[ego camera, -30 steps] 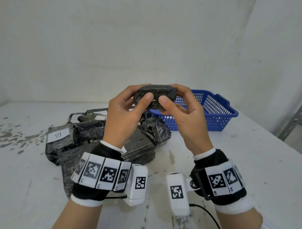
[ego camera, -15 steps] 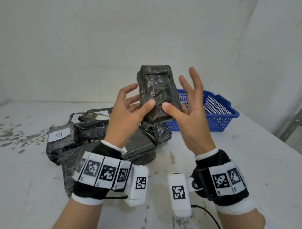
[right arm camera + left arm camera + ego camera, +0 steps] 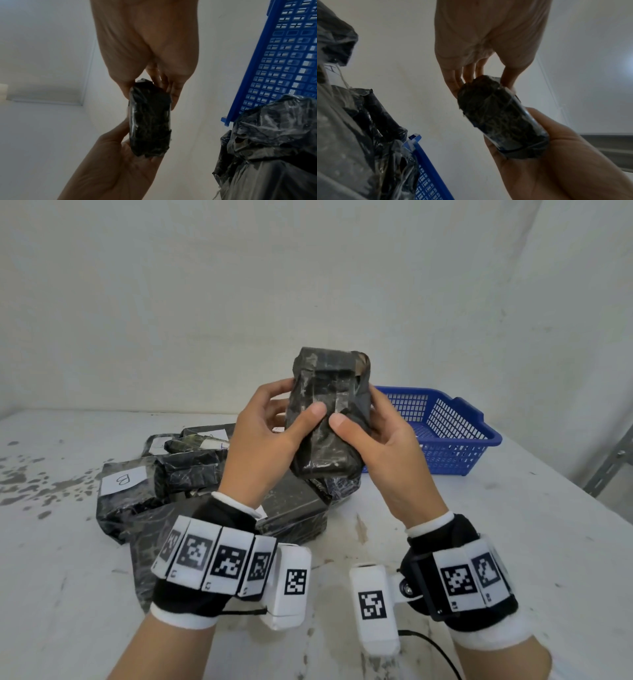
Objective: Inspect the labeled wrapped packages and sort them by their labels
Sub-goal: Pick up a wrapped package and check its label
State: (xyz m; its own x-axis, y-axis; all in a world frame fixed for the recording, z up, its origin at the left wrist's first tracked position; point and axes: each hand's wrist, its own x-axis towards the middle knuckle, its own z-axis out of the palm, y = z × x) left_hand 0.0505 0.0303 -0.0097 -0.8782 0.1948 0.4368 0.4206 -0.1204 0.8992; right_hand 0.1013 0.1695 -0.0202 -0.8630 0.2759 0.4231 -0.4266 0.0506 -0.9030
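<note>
White table (image 3: pixel 513 542), pile of black wrapped packages (image 3: pixel 191 481) at left, one marked B; blue basket (image 3: pixel 455 436) behind, likely a sort bin. One package (image 3: pixel 329 419) upright in midair, left hand (image 3: pixel 260 440) and right hand (image 3: pixel 387 446) curled round it, thumbs pressing front, probably hunting its label; none visible.

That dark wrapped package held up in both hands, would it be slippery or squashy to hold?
Probably a bit slippery: the held package is covered in glossy film that catches the light. It likely stays firm, since it keeps a blocky shape while the left hand and right hand grip its lower half. Flat-sided, so unlikely to roll.
</note>
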